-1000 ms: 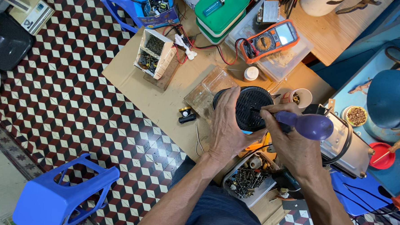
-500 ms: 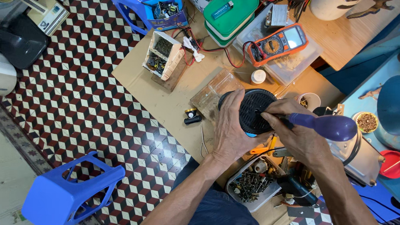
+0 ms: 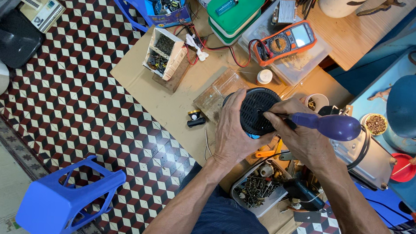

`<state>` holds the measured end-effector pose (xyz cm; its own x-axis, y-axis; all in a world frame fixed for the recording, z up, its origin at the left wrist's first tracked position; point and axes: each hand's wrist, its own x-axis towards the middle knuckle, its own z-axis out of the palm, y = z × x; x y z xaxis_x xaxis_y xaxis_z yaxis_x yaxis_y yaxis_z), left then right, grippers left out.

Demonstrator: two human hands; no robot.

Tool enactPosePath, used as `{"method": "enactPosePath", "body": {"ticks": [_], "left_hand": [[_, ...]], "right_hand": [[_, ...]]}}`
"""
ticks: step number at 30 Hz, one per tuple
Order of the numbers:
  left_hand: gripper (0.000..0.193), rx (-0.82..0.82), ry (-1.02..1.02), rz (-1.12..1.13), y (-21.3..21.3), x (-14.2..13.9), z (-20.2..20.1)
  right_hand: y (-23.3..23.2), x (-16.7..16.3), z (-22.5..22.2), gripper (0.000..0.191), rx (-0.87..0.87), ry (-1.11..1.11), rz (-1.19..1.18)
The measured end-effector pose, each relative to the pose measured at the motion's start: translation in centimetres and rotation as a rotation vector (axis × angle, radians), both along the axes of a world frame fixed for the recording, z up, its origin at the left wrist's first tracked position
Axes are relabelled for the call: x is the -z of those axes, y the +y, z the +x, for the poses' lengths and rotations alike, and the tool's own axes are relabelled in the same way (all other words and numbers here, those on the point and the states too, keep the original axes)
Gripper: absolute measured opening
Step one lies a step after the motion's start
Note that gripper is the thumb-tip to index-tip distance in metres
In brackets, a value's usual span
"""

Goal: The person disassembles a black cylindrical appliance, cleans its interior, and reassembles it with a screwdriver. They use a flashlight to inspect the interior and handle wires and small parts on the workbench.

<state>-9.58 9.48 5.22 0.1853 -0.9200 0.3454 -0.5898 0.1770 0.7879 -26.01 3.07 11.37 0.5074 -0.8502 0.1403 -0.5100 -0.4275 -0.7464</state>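
Observation:
A round black device with a slotted grille sits on a sheet of brown cardboard on the floor. My left hand wraps around its left side and holds it steady. My right hand grips a screwdriver with a purple handle, and the thin shaft points left onto the grille near its middle. Both forearms reach up from the bottom of the view.
An orange multimeter with red and black leads lies on a clear box. A green-lidded box, a small parts box, a tray of screws, a grey metal device, a blue stool and a blue helmet surround me.
The view has shifted slightly. My hands stay on the black device, and the screwdriver handle has swung a little to the right.

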Motion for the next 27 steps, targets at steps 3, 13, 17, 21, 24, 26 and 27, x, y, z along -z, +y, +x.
{"method": "enactPosePath", "body": {"ticks": [3,13,17,21,24,26,27], "left_hand": [[0.115,0.037,-0.014,0.006,-0.1,-0.1,0.0],[0.113,0.087,-0.122,0.03,-0.3,-0.8,-0.1],[0.111,0.093,-0.075,0.021,-0.8,-0.5,-0.1],[0.111,0.119,-0.041,0.01,-0.9,-0.1,0.2],[0.106,0.098,-0.037,-0.007,-0.7,0.0,0.2],[0.105,0.091,-0.036,-0.021,-0.7,-0.1,0.1],[0.104,0.085,-0.035,-0.028,-0.7,-0.1,0.0]], "right_hand": [[-0.1,0.0,0.1,0.018,0.045,0.033,0.06],[-1.3,-0.6,-0.7,0.019,-0.078,0.138,-0.03],[-2.7,-0.5,-1.4,0.018,-0.09,0.215,0.069],[-2.2,0.2,-1.4,0.017,-0.135,0.117,-0.007],[-1.7,0.6,-1.4,0.017,-0.12,0.161,-0.028],[-1.5,0.7,-1.4,0.017,-0.109,0.164,-0.014],[-1.5,0.8,-1.4,0.016,-0.108,0.148,0.009]]}}
